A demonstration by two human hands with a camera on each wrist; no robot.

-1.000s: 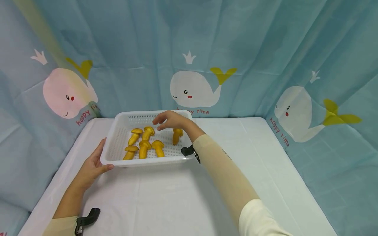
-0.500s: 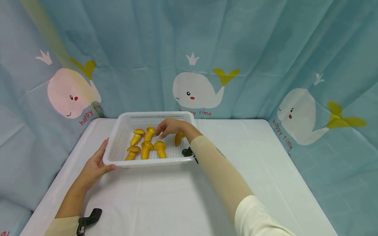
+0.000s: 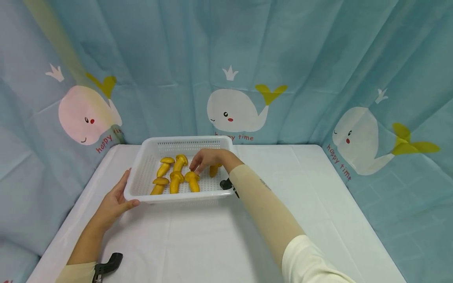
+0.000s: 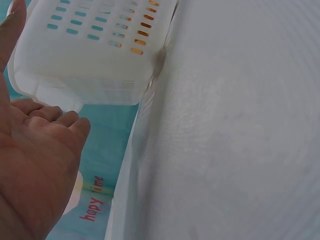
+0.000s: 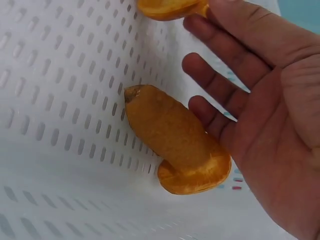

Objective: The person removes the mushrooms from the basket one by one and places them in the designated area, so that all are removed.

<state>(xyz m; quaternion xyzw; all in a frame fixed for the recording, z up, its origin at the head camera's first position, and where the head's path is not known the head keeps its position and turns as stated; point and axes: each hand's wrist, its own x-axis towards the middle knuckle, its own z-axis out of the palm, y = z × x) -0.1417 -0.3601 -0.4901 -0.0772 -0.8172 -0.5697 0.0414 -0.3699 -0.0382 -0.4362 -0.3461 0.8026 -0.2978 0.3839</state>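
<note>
We see a right hand (image 3: 208,158) inside a white basket (image 3: 184,195), thumb and forefinger narrow at the front-right mushroom (image 3: 193,184); whether they pinch it, we cannot tell. The left hand (image 3: 115,199) spreads wide around the basket's near-left corner. We judge the smooth-looking mushroom could slip, and the little finger could nudge another mushroom (image 5: 167,127) just beside it. Should the left hand slacken, the basket may slide. Its far side stands near the curtain (image 3: 170,106); the surface (image 3: 198,239) gives most room rightward and in front.
</note>
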